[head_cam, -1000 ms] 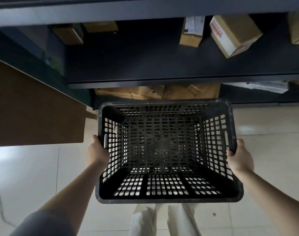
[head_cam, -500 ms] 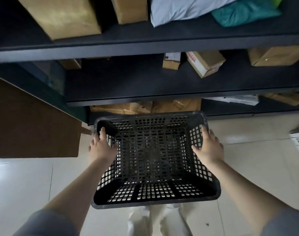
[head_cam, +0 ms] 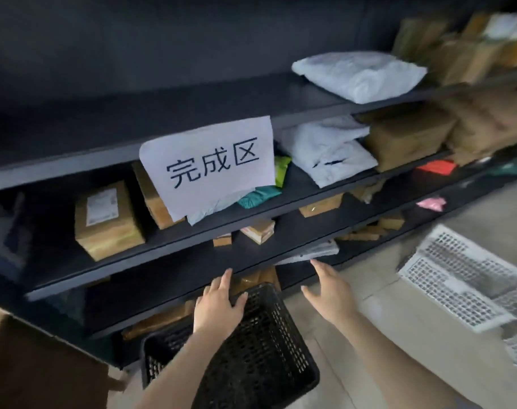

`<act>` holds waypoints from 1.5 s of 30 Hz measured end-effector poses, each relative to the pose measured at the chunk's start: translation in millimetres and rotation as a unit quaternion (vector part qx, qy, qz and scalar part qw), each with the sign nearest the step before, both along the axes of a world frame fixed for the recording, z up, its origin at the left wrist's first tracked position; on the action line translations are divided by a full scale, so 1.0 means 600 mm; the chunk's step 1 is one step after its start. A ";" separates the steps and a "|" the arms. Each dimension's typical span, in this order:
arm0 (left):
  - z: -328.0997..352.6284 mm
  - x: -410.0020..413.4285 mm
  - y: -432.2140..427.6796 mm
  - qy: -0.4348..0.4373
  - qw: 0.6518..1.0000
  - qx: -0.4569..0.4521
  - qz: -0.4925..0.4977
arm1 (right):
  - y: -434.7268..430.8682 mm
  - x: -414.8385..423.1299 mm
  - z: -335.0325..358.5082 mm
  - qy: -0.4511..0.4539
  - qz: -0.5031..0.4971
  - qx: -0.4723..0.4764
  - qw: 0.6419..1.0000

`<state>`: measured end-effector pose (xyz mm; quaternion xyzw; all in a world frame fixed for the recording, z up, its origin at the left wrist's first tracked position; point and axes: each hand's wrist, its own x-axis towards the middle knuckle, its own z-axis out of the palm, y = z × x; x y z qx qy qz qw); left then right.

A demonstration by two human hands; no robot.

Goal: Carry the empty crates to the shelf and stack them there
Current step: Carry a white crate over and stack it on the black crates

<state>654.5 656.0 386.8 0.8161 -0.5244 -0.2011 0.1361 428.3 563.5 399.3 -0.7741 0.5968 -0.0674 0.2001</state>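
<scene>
A black crate (head_cam: pixel 245 352) with mesh walls sits low in the lower middle of the frame, on the pale floor (head_cam: pixel 398 364) just in front of a dark shelf (head_cam: pixel 169 240). The left hand (head_cam: pixel 217 305) lies flat on the crate's far rim, fingers spread, its grip not clamped on anything. The right hand (head_cam: pixel 329 290) hovers just right of the crate, grip apart, touching nothing. A white paper sign (head_cam: pixel 210 165) hangs from a shelf edge mid-frame. Cardboard boxes (head_cam: pixel 110 219) and white bags (head_cam: pixel 360 73) fill the shelves. A white crate (head_cam: pixel 463 276) lies at the right edge
</scene>
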 end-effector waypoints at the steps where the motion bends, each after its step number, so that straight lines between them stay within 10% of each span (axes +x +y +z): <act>1: 0.029 -0.008 -0.016 -0.007 1.000 -0.016 -0.018 | 0.003 -0.022 0.028 -0.010 -0.027 -0.015 0.999; 15: 0.283 -0.402 -0.117 -0.024 0.940 -0.139 -0.310 | 0.161 -0.453 0.242 -0.001 -0.308 -0.103 0.946; 25: 0.329 -0.751 -0.167 -0.044 0.914 -0.160 -0.369 | 0.153 -0.755 0.305 0.091 -0.307 -0.107 0.941; 45: 0.157 -1.048 -0.661 -0.122 0.912 -0.005 -0.392 | -0.298 -1.119 0.144 0.066 -0.371 0.012 0.926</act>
